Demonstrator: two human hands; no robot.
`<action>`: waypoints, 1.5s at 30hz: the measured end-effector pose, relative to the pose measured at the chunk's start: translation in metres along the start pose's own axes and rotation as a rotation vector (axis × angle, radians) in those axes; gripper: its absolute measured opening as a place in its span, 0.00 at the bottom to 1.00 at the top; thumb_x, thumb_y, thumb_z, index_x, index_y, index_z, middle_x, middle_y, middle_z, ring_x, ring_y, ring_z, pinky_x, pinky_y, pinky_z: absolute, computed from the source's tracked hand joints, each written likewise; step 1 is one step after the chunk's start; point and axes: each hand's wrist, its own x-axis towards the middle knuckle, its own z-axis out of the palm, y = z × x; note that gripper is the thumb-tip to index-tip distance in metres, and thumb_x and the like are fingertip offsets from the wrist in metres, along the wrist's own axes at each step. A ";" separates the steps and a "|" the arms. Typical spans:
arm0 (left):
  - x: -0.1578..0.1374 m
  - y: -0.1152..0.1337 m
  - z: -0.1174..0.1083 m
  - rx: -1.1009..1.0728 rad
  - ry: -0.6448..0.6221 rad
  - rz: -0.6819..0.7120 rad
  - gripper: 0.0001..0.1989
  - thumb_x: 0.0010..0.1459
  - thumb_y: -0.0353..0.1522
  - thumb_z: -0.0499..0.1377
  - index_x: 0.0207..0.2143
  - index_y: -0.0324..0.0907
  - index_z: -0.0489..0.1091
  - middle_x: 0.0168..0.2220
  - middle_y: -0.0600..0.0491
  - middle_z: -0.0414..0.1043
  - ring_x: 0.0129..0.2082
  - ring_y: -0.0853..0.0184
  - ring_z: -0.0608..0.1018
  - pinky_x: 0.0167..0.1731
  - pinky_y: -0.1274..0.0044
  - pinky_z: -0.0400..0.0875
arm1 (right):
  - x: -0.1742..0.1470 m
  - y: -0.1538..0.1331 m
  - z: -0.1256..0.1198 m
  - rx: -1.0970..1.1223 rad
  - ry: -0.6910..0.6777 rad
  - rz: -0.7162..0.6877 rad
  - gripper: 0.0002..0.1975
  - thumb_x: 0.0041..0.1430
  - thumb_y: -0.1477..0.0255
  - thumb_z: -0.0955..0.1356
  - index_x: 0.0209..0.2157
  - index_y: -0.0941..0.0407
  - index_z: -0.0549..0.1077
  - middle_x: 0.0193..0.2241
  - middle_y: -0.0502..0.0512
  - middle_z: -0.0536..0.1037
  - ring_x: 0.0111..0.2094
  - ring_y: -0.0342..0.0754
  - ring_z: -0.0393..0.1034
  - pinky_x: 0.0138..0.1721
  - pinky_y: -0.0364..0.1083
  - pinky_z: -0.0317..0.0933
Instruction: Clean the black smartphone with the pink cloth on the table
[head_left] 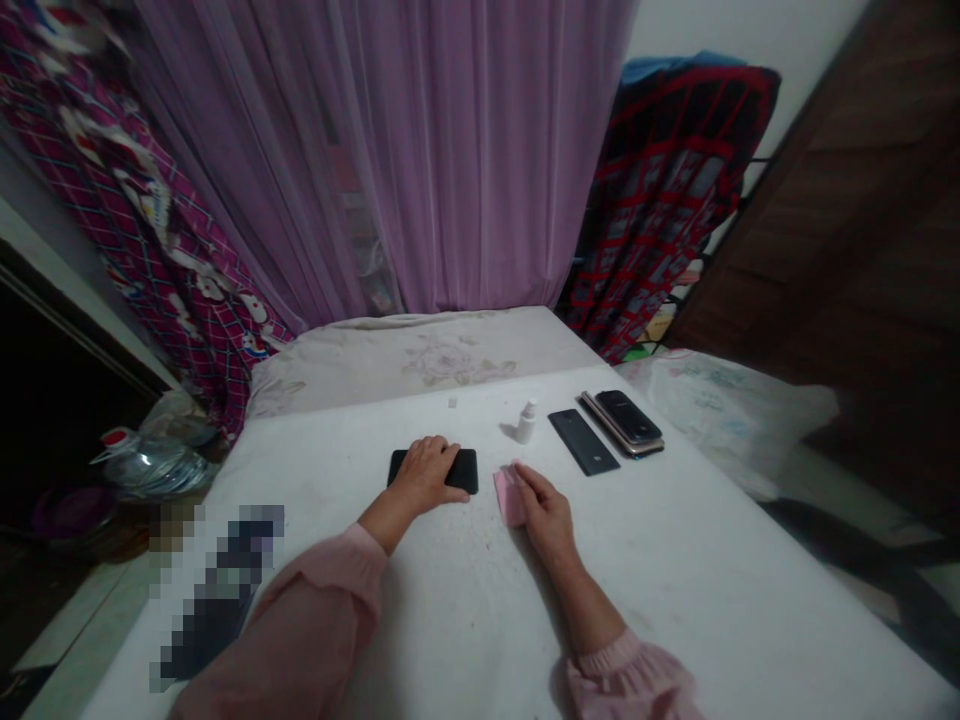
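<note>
A black phone (466, 468) lies sideways on the white table. My left hand (424, 472) reaches over it, gripping it with the fingers at its far edge and the thumb by its near edge. To the right, my right hand (546, 510) pinches a folded pink cloth (510, 498) just above or on the tabletop; the gap between cloth and surface cannot be judged. Beyond that hand stands a small white spray bottle (526, 421). A dark phone or back cover (583, 442) lies flat to its right, beside a stack of phones (628, 416).
The white tabletop (450, 620) carries small specks near the hands. A tiny grey square (452, 403) sits farther back. At the left edge is a pixelated dark object (225, 590). A floral cloth (442, 355) and purple curtains (480, 150) are behind; a water jug (150, 465) stands left.
</note>
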 end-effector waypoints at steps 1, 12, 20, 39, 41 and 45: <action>0.000 0.000 -0.001 0.001 -0.006 -0.011 0.33 0.45 0.48 0.69 0.50 0.43 0.66 0.47 0.46 0.68 0.49 0.52 0.70 0.51 0.65 0.62 | 0.000 0.000 0.000 0.000 0.003 0.000 0.20 0.52 0.60 0.67 0.42 0.57 0.80 0.46 0.60 0.79 0.51 0.56 0.72 0.57 0.57 0.61; 0.003 0.002 -0.008 0.000 -0.038 -0.112 0.33 0.48 0.44 0.67 0.53 0.41 0.61 0.50 0.44 0.67 0.51 0.52 0.70 0.51 0.65 0.62 | 0.001 0.003 0.001 0.009 0.007 -0.016 0.20 0.51 0.60 0.68 0.42 0.56 0.80 0.46 0.59 0.80 0.50 0.56 0.73 0.56 0.57 0.62; 0.003 -0.010 -0.008 -0.011 -0.135 -0.043 0.38 0.43 0.48 0.68 0.55 0.41 0.64 0.49 0.43 0.69 0.50 0.49 0.71 0.51 0.63 0.62 | 0.000 0.001 0.001 0.022 0.010 -0.021 0.19 0.52 0.61 0.68 0.42 0.55 0.80 0.46 0.59 0.79 0.50 0.56 0.72 0.57 0.58 0.62; -0.009 0.007 -0.016 -0.095 0.383 0.144 0.32 0.47 0.34 0.67 0.54 0.42 0.61 0.48 0.44 0.69 0.50 0.53 0.72 0.52 0.61 0.66 | 0.012 -0.042 0.045 0.118 -0.159 -0.300 0.20 0.62 0.63 0.64 0.54 0.53 0.73 0.55 0.58 0.73 0.57 0.54 0.66 0.59 0.58 0.59; -0.009 0.011 -0.015 -0.081 0.416 0.138 0.32 0.48 0.33 0.66 0.55 0.42 0.59 0.47 0.45 0.69 0.48 0.54 0.73 0.51 0.62 0.68 | 0.013 -0.050 0.049 0.055 -0.176 -0.429 0.20 0.63 0.66 0.63 0.56 0.51 0.71 0.55 0.57 0.73 0.58 0.53 0.65 0.59 0.57 0.59; -0.009 0.014 -0.014 -0.080 0.550 0.042 0.33 0.50 0.33 0.64 0.58 0.42 0.56 0.47 0.45 0.68 0.47 0.54 0.74 0.48 0.63 0.70 | 0.009 -0.059 0.045 -0.068 -0.211 -0.653 0.22 0.65 0.72 0.60 0.59 0.48 0.67 0.55 0.55 0.72 0.58 0.51 0.65 0.59 0.57 0.60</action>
